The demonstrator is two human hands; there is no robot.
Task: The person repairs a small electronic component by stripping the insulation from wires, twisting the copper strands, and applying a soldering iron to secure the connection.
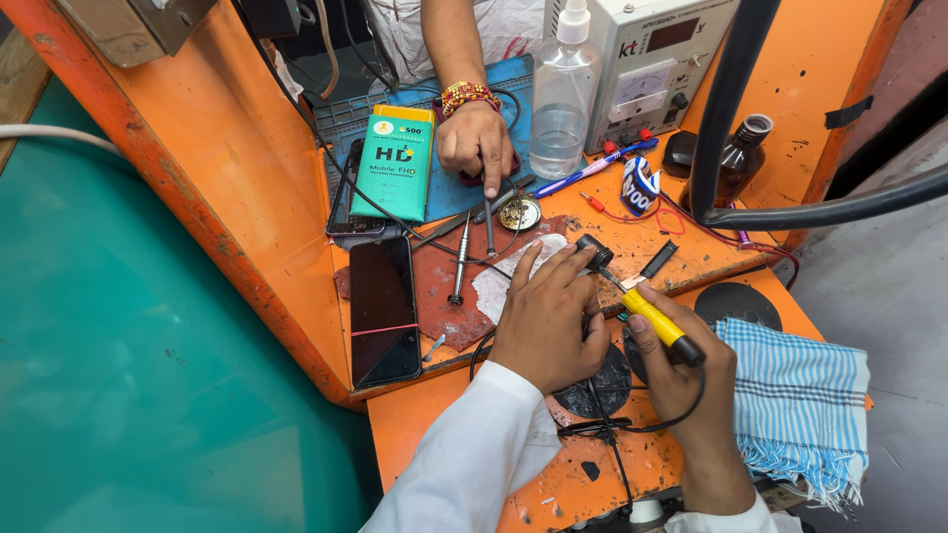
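Right fingers: the right hand (681,370) is closed in a pen grip round a yellow-handled soldering iron (660,324), its tip pointing up-left toward the left fingertips.
Left fingers: the left hand (548,321) lies palm-down, fingers narrow and pressing on a small pale part (515,276); whether they pinch anything beneath, I cannot tell.
Just past the left fingertips: a small black cylinder (593,250) and a flat black strip (659,259), both on the worn brown mat (444,286).
Left of the fingers: a screwdriver (459,268) lies on the mat — beyond it a dark phone (383,311).
Farther out: another person's hand (476,138) rests fingers-down near a round tin (519,210); a clear bottle (563,104) stands just beside it.
Right of the fingers: a blue striped cloth (800,395).
Doing it well: judging by the grip, keep the left fingers clear of the tip — steady the part and touch only the joint.
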